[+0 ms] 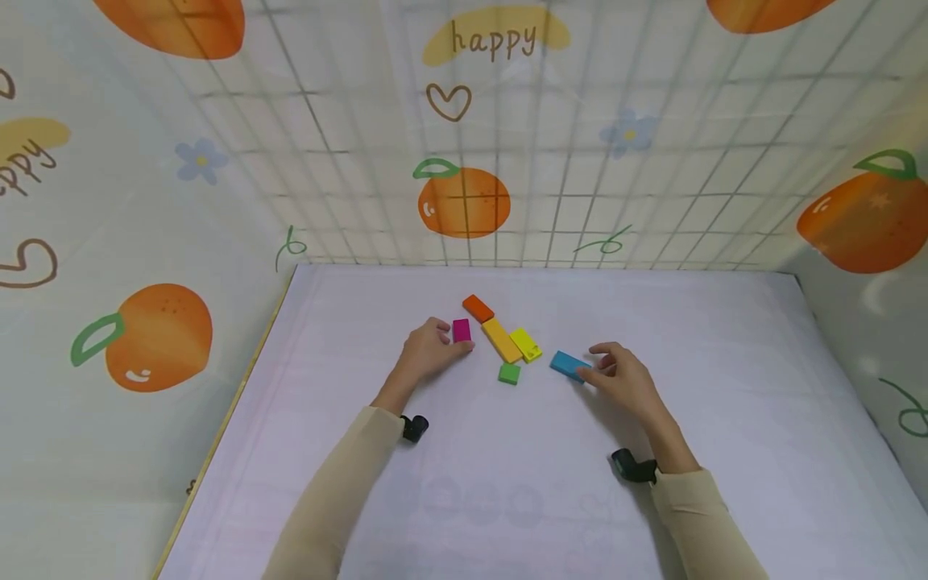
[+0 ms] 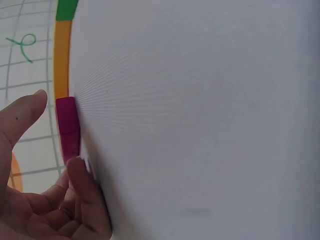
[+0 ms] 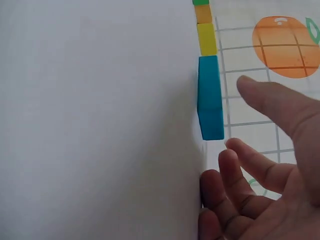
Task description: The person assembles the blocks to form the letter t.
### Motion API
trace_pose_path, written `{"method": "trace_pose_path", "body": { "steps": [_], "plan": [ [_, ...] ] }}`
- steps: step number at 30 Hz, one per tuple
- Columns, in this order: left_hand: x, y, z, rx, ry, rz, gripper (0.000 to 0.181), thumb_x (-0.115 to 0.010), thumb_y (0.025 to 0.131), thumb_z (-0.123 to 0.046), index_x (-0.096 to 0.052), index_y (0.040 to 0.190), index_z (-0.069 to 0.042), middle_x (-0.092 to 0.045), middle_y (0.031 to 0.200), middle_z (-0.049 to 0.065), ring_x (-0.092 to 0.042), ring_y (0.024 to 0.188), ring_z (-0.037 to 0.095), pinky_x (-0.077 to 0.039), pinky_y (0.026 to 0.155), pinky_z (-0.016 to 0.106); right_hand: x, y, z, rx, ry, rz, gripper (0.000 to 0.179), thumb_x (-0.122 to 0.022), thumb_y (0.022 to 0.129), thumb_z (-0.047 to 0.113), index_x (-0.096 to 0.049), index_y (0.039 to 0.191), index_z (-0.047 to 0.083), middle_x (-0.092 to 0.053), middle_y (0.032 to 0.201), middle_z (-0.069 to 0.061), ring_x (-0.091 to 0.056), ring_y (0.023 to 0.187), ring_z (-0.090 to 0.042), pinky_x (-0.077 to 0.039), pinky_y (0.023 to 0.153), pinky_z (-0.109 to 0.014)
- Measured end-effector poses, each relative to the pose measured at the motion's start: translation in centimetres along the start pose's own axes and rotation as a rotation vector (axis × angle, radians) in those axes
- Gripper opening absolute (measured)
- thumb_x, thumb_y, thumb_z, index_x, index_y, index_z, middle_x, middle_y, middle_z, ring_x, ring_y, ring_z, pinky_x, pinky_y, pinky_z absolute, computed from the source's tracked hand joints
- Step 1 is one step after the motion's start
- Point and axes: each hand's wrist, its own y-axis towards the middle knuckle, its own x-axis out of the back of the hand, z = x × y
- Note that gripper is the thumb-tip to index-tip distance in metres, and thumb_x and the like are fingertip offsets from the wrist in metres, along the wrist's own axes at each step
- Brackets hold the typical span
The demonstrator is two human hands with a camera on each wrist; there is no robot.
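Observation:
My left hand (image 1: pixel 428 350) is beside a small magenta block (image 1: pixel 461 330). In the left wrist view the thumb (image 2: pixel 32 107) stands off the block, while a fingertip appears at its near end; whether they touch I cannot tell. On the other side, my right hand (image 1: pixel 625 380) is at a blue block (image 1: pixel 570 366), thumb and fingers spread around its near end. The right wrist view shows a gap between this blue block (image 3: pixel 210 97) and the fingers. Between the hands lie an orange-yellow block (image 1: pixel 502 341), a yellow block (image 1: pixel 525 344) and a green block (image 1: pixel 510 374).
A red-orange block (image 1: pixel 478 308) lies at the far end of the orange-yellow one. The blocks lie flat on a white table (image 1: pixel 478 499). Behind it hangs a printed cloth (image 1: pixel 362 121) with oranges and grid lines. Black wrist cameras (image 1: pixel 415 428) sit at the sleeve cuffs.

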Motion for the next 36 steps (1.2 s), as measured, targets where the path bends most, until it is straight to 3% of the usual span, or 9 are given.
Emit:
{"method": "trace_pose_path", "body": {
  "steps": [5,18,27,36],
  "plan": [
    [-0.4,0.3,-0.1,0.03,0.055,0.007,0.066,-0.079,0.08,-0.052,-0.055,0.124,-0.008,-0.061,0.099,0.007,-0.058,0.088,0.024,-0.05,0.075,0.037,-0.4,0.2,0.0,-0.012,-0.011,0.017,0.055,-0.076,0.09,0.03,-0.056,0.13,-0.001,-0.059,0.108,-0.019,-0.058,0.098,-0.034,-0.048,0.079,-0.044],
    [-0.8,0.5,-0.8,0.011,0.136,-0.011,0.074,-0.079,0.077,-0.059,-0.055,0.123,-0.006,-0.058,0.092,0.006,-0.056,0.083,0.023,-0.049,0.069,0.034,-0.8,0.5,-0.1,0.008,-0.086,0.008,0.049,-0.079,0.086,0.023,-0.06,0.124,0.0,-0.063,0.103,-0.016,-0.056,0.088,-0.029,-0.044,0.071,-0.039],
    [-0.7,0.6,-0.5,0.004,0.122,-0.013,0.07,-0.08,0.079,-0.054,-0.056,0.123,-0.006,-0.06,0.094,0.006,-0.057,0.084,0.023,-0.049,0.072,0.035,-0.8,0.4,0.0,0.025,-0.098,-0.006,0.041,-0.078,0.086,0.021,-0.063,0.118,0.0,-0.064,0.098,-0.014,-0.056,0.086,-0.029,-0.039,0.073,-0.044],
    [-0.6,0.6,0.3,-0.027,0.064,-0.02,0.058,-0.081,0.081,-0.043,-0.059,0.118,-0.004,-0.062,0.093,0.006,-0.058,0.082,0.023,-0.049,0.07,0.034,-0.8,0.2,0.2,0.026,-0.093,-0.003,0.04,-0.078,0.087,0.021,-0.064,0.117,0.0,-0.064,0.099,-0.014,-0.055,0.084,-0.027,-0.039,0.071,-0.041]
  ]
}}
